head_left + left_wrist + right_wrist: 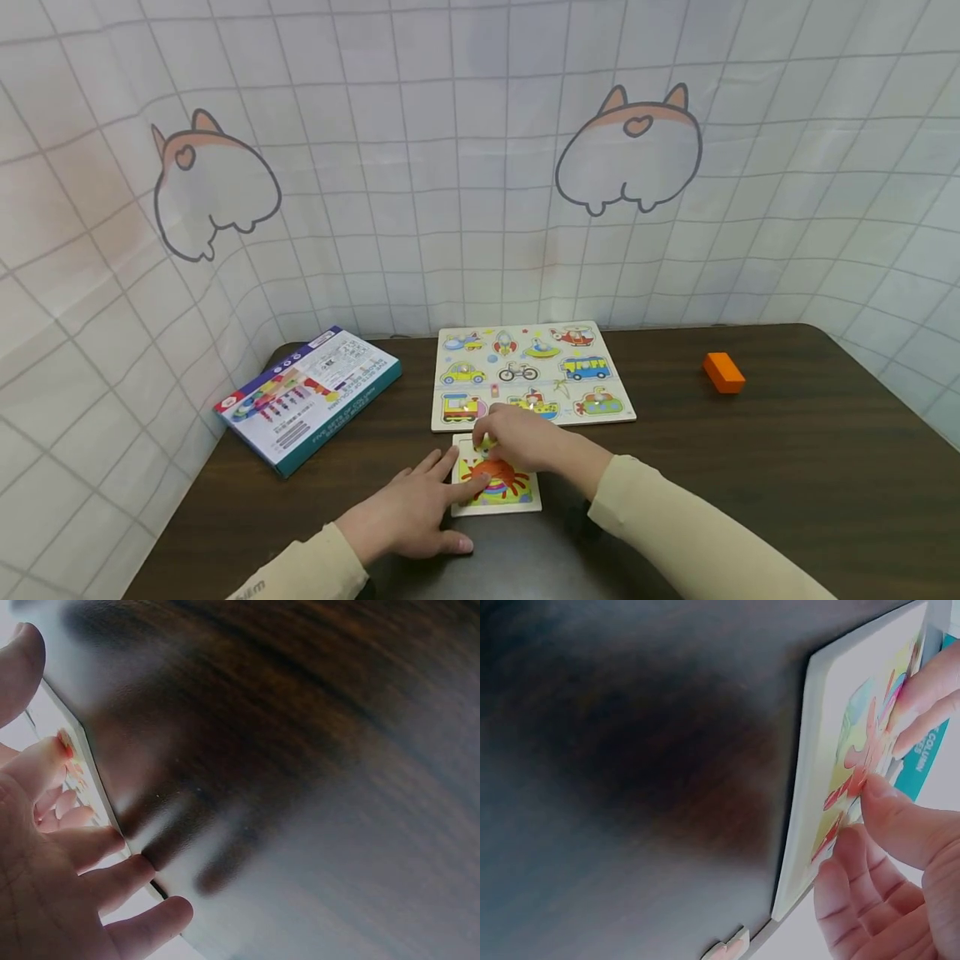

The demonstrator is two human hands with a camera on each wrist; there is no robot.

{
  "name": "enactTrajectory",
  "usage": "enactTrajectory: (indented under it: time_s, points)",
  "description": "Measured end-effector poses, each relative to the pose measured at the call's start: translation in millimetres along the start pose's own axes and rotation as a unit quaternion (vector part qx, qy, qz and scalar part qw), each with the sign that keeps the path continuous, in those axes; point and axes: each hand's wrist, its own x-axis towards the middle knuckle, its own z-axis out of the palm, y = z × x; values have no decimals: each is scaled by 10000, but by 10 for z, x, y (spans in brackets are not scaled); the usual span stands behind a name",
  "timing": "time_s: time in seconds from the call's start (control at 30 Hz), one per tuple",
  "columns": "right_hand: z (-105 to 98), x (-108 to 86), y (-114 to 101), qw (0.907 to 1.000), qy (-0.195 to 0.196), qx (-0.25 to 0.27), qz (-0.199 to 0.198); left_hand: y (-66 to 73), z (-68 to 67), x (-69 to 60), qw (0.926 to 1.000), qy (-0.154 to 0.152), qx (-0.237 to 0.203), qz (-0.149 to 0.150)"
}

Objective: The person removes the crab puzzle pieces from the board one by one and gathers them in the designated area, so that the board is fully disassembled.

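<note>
A small square crab jigsaw puzzle (517,492) lies on the table in a pale frame, with an orange-red crab on a yellow ground. Over its left side my left hand (412,508) is spread, the index finger touching the crab picture and the thumb apart on the table side. My right hand (517,437) comes over the puzzle's top edge, its thumb and fingers pinching a puzzle piece (486,444) at the upper part. Most of that piece is hidden by the fingers. In the right wrist view, the right thumb and fingertips meet at the puzzle's surface (855,757).
Directly behind stands a larger wooden vehicle peg puzzle (536,375), lying flat. A boxed set (307,396) with a teal side lies at the left. An orange block (723,372) sits at the far right. A white gridded curtain (487,208) closes off the back.
</note>
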Motion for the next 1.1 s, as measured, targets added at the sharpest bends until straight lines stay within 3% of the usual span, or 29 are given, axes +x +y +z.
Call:
enactTrajectory:
  time_s: [0.2,0.43,0.7,1.1]
  points:
    - [4,8,3,9999,-72,25,110,66,-61,-41,10000,-32,43,-20]
    - [16,1,-10,9999,-34,-49,150,11,-20,-10,10000,-35,-63,35]
    - [30,-5,-25,9997,41,-149,201,159,-136,-104,9998,-139,7,-119]
    - [-6,-22,46,9989,262,360,168,49,-35,-13,9999,-86,14,-97]
